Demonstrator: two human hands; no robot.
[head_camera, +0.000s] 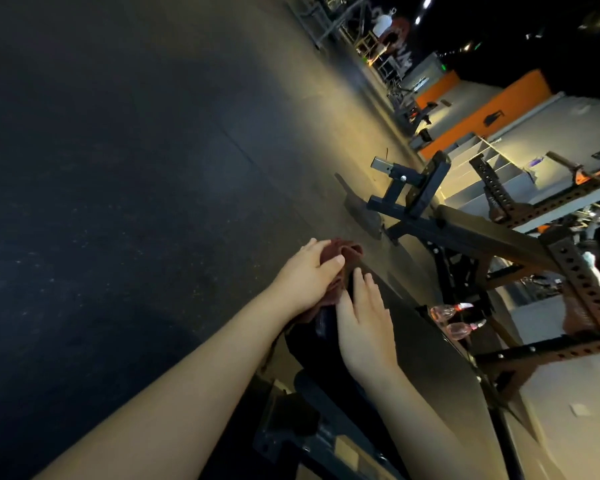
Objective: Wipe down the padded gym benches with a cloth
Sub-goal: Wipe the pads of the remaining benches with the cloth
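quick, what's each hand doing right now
Left hand: closed on the dark red cloth.
Right hand: open, flat on the black bench pad, holding nothing.

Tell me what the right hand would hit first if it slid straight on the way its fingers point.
The right hand lies flat on the dark bench pad, fingers pointing toward its far end. Going on, it would probably meet the dark red cloth bunched in the left hand, though depth is unclear.

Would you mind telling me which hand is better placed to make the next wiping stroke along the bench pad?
The left hand: it already grips the dark red cloth bunched at the edge of the bench pad. The right hand lies flat and empty on the pad, seemingly steadying it.
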